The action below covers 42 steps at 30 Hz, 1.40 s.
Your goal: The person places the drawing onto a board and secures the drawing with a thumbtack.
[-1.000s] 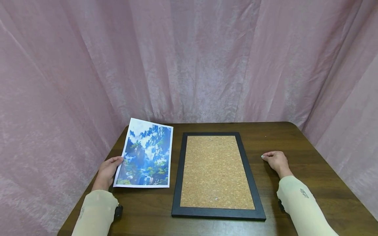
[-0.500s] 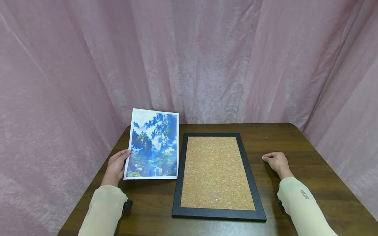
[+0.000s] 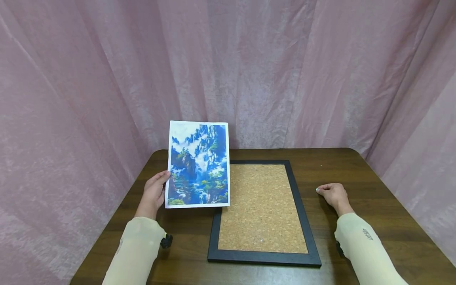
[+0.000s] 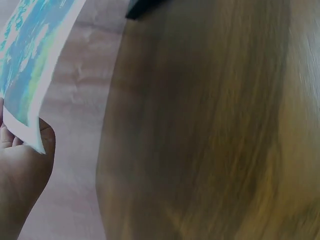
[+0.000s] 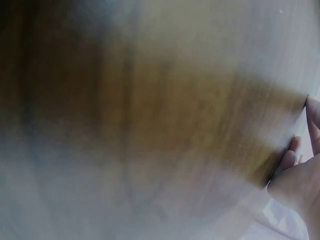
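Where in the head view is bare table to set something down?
Bare table shows between the corkboard and the right hand, and right of that hand toward the edge. Crowded: left of center, where the left hand holds the print before the corkboard's far left corner.

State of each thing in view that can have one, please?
Print: raised off the table, curling slightly at a lower corner.
Left hand: pinching the print's left edge.
Right hand: fingers curled; whether it holds anything is unclear.
Board: lying flat, partly hidden by the print in the head view.
Curtain: hanging in folds.
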{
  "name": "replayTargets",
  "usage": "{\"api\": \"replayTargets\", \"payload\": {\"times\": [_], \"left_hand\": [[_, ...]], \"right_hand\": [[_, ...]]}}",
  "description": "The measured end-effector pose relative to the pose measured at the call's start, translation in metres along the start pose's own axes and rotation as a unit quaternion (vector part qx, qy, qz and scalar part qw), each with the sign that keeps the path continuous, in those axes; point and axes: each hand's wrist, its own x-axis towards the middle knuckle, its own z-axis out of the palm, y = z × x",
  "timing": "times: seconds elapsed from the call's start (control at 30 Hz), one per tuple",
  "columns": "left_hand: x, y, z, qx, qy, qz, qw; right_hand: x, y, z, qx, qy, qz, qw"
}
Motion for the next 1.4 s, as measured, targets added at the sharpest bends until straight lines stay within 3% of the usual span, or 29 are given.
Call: {"api": "replayTargets", "payload": {"times": [0.23, 0.57, 1.0, 1.2, 1.4], "left_hand": [[0.000, -0.012, 0.023, -0.018, -0.016, 0.004, 0.9997], [-0.019, -0.037, 0.072, -0.026, -0.045, -0.024, 0.9983], [-0.042, -0.072, 0.116, -0.007, -0.061, -0.011, 0.9981], [-0.057, -0.086, 0.129, 0.031, -0.065, -0.009, 0.9973], [-0.065, -0.096, 0.133, 0.136, -0.078, 0.016, 0.9875]], "right_hand": [[0.001, -0.001, 0.000, -0.002, 0.003, -0.004, 1.000], [0.001, 0.002, 0.001, 0.007, -0.004, 0.005, 1.000], [0.006, 0.005, 0.002, 0.003, -0.005, -0.003, 1.000], [0.005, 0.004, 0.001, -0.001, -0.003, -0.008, 1.000], [0.005, 0.003, 0.001, -0.002, 0.000, -0.009, 1.000]]}}
